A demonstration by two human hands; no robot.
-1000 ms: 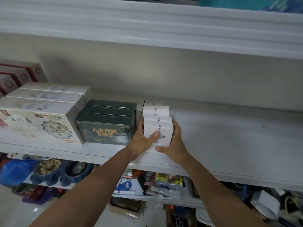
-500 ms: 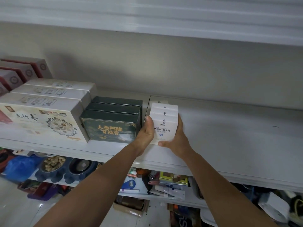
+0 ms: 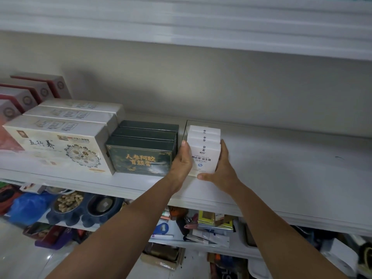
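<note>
white boxes (image 3: 204, 158) now pushed back; left hand (image 3: 181, 161), right hand (image 3: 222, 170) pressing sides

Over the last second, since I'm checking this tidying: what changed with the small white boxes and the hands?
The small white boxes, staggered before, are now squared into a tight row. The left hand took its thumb off the front box and now presses flat on the row's left side. The right hand stayed on the right side; the dark green boxes did not move.

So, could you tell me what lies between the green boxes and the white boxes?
Only the left hand, pressed flat against the white boxes, as the head view shows.
</note>
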